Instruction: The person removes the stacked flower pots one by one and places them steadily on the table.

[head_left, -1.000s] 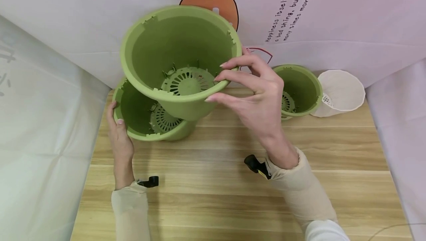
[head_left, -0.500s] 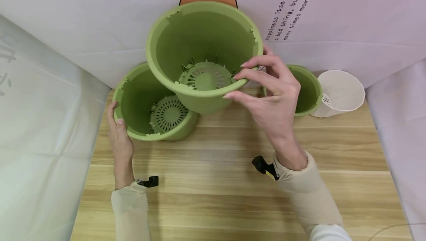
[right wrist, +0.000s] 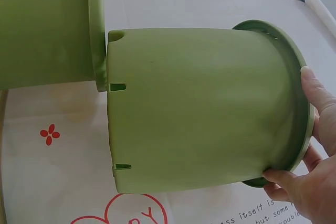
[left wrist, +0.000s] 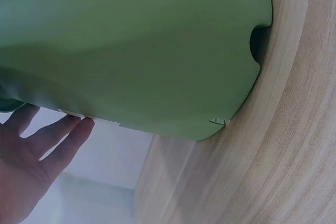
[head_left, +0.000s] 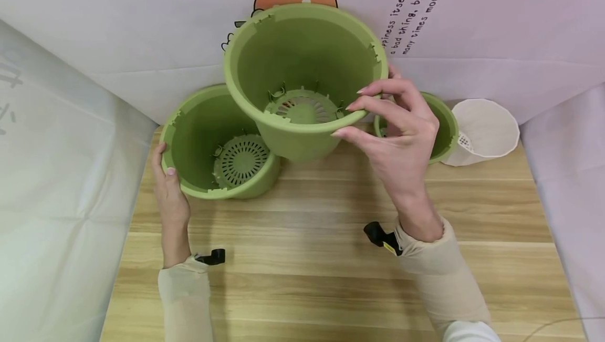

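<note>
A large green plastic flowerpot (head_left: 307,142) hangs raised over the middle of the table, its slotted base showing inside. My right hand (head_left: 402,132) pinches its right rim, two fingertips inside and the thumb outside. A second green flowerpot (head_left: 203,116) stands at the left on the table, mouth up. My left hand (head_left: 172,200) holds its left rim, with the thumb on the edge. In the left wrist view, fingers (left wrist: 68,140) lie against its outer wall. In the right wrist view, the raised pot's base is right at the standing pot's rim (right wrist: 98,35).
At the back right stands another green pot (head_left: 444,132), partly hidden behind my right hand. Beside it is a white pot (head_left: 487,126) with a perforated part. Printed fabric walls (head_left: 496,21) close in the wooden table (head_left: 302,258) at the back and sides.
My right hand has carried the raised pot rightward, off from over the standing pot, whose inside now shows more. The left hand has stayed on the standing pot's rim.
</note>
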`<state>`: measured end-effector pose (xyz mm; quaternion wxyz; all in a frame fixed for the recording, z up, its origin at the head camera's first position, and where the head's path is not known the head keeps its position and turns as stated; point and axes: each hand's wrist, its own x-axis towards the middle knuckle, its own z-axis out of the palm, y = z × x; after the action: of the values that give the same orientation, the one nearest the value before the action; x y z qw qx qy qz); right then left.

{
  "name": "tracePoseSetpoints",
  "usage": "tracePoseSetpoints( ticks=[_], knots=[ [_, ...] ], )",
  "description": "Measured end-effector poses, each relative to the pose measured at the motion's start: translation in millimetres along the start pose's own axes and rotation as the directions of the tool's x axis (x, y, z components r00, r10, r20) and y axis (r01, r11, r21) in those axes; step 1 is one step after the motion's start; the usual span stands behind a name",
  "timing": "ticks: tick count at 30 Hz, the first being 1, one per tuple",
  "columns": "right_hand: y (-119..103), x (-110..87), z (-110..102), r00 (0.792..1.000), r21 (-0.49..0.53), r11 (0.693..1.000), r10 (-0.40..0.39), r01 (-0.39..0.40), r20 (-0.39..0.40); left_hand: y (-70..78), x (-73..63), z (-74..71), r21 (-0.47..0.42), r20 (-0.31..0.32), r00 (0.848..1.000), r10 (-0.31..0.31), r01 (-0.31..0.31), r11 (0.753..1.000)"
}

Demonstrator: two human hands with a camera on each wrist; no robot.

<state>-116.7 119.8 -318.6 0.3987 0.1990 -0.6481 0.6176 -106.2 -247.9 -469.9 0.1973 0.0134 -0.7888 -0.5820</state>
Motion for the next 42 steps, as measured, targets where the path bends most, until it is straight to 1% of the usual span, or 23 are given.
tracePoseSetpoints(
  ticks=[4, 10, 19, 25, 31, 33, 42],
  knots=[
    [-4, 0.9, -3, 1.000, 0.022, 1.000, 0.011, -0.010, -0.011, -0.6, 0.1, 0.5, -0.009, -0.002, 1.000, 0.006, -0.006, 1.000],
    [-13, 1.6, -9, 0.998, 0.026, 0.998, 0.053, -0.052, -0.044, -1.0, 1.1, -0.3, -0.023, -0.004, 1.000, 0.028, -0.028, 0.999],
    [-15, -0.2, -19, 0.994, 0.051, 0.994, 0.095, -0.092, -0.058, -4.8, 0.5, -1.0, -0.024, -0.008, 1.000, -0.003, 0.003, 1.000],
    [-15, -2.9, -26, 0.990, 0.075, 0.991, 0.120, -0.115, -0.077, -5.8, 0.9, -0.5, -0.008, 0.004, 1.000, 0.003, -0.003, 1.000],
    [-11, -4.0, -31, 0.990, 0.072, 0.991, 0.122, -0.117, -0.075, -3.7, 0.1, -0.8, -0.020, 0.001, 1.000, -0.001, 0.002, 1.000],
    [-10, -4.9, -32, 0.990, 0.065, 0.991, 0.120, -0.116, -0.073, -3.4, 0.0, -0.8, -0.023, 0.000, 1.000, 0.006, -0.006, 1.000],
    [-4, -13.0, -37, 0.992, -0.007, 0.995, 0.102, -0.103, -0.070, -2.4, 0.3, -1.6, -0.024, 0.001, 1.000, 0.003, -0.003, 1.000]
  ],
)
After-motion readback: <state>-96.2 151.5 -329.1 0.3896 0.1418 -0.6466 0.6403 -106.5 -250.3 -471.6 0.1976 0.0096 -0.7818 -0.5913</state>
